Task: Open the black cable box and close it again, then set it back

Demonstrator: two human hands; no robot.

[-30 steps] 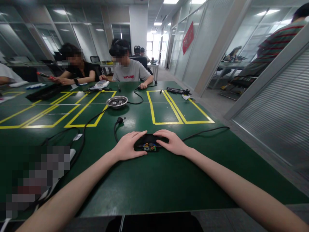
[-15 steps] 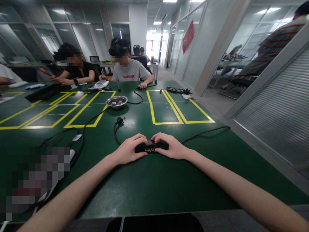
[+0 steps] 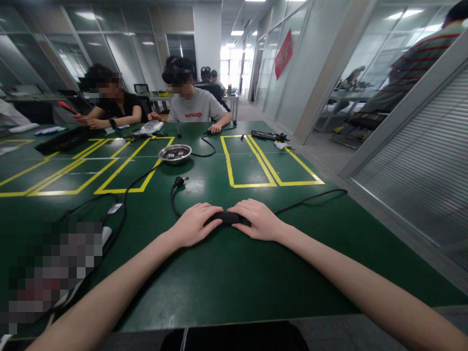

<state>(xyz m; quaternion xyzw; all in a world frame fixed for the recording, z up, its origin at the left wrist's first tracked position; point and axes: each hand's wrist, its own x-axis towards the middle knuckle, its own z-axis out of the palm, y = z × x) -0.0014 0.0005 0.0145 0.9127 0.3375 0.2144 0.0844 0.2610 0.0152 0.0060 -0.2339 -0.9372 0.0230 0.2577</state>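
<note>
A black power adapter (image 3: 230, 218) lies in front of me on the green table, its smooth dark casing facing up. My left hand (image 3: 194, 225) closes around its left end, thumb at the near side and fingers over the far side. The other end is gripped the same way by my right hand (image 3: 258, 221). A thick black cord curves from the left end to a black plug (image 3: 179, 182). From the right side a thinner black cable (image 3: 310, 199) runs off across the table. Both ends of the adapter are hidden under my hands.
Beyond the plug stands a metal bowl (image 3: 174, 161) with small metal parts. Yellow tape (image 3: 254, 185) marks rectangles on the table (image 3: 226, 282). A blurred-out object (image 3: 54, 278) and cords lie at left; a black folded tripod-like item (image 3: 268, 136) lies far right. Co-workers sit across.
The inside parts that showed on the adapter's near side are now covered by black casing. My fingers have straightened and lie flatter over it. The view has shifted slightly.
</note>
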